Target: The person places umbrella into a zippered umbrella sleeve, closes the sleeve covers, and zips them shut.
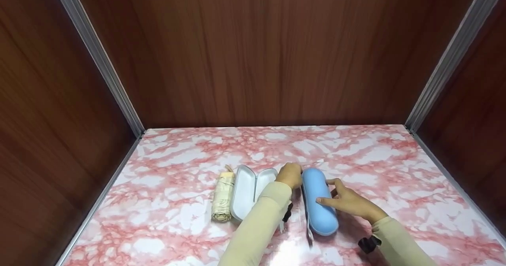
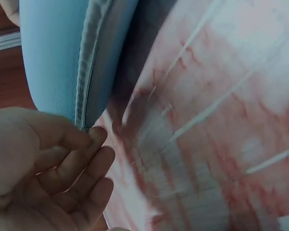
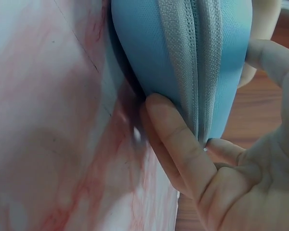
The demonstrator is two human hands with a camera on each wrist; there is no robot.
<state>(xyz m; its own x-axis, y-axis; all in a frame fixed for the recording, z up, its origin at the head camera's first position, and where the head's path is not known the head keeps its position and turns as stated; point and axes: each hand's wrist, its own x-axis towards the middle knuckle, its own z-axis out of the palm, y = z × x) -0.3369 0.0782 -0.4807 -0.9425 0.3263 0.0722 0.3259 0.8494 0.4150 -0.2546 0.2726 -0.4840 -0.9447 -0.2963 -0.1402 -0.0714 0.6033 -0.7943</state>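
Observation:
A light blue, long rounded zippered case lies lengthwise on the table. My right hand holds it from the right, thumb on top and fingers against the side. In the right wrist view its grey zipper runs between thumb and fingers, closed along the part that shows. My left hand is at the case's far left end. Thumb and index finger pinch together right at the end of the zipper in the left wrist view; the pull itself is hidden by the fingertips. A thin grey strip hangs along the case's left side.
Left of my left forearm, a white hinged case lies spread open, partly covered by the sleeve. Beside it lies a rolled, beige patterned umbrella. The table has a red and white marbled top, with brown wood panels around it.

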